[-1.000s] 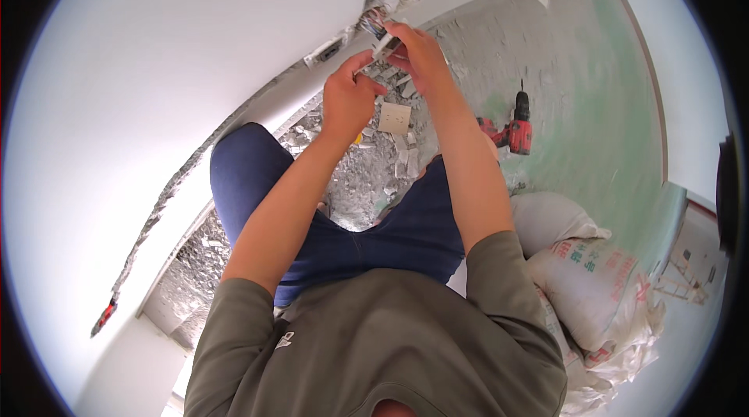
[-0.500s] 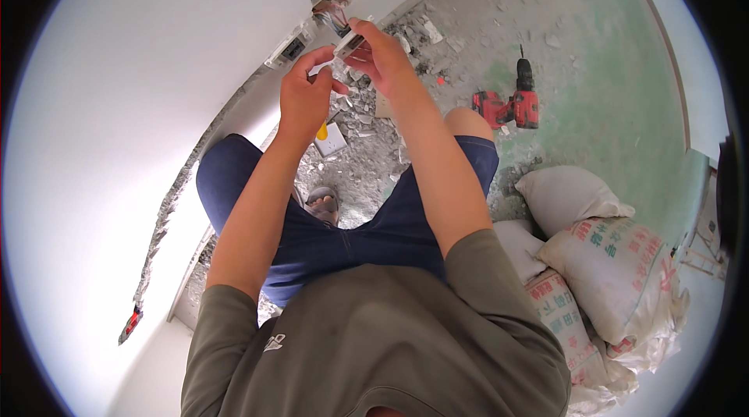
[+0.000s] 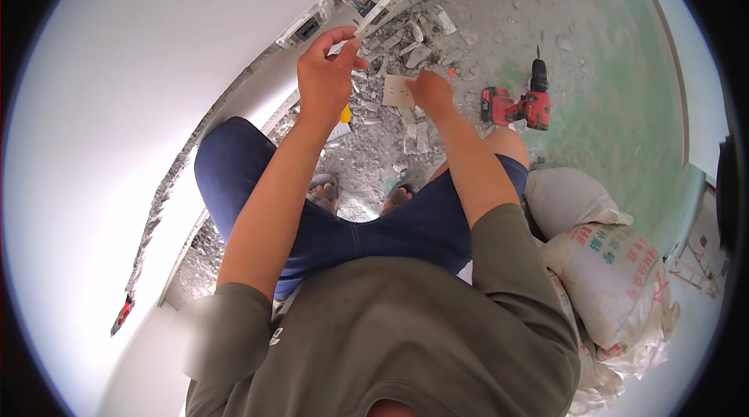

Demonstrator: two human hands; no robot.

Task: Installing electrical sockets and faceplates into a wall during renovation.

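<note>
Beside the wall socket [image 3: 306, 25] | left hand [image 3: 326, 78] pinches white rectangular cover plate [image 3: 374, 15], tilted | right hand [image 3: 431, 92] loosely curled, holding nothing visible

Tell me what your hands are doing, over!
Left hand pinching white plate near wall. Right hand low over rubble, grip unclear. Red drill beside.

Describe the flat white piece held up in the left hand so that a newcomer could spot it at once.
Start at the white wall on the left and follow its broken lower edge up to the rubble-strewn floor. The left hand is raised there, pinching a white plate by one end. Unlike the beige square plate lying flat in the debris, it is held in the air and tilted.
</note>
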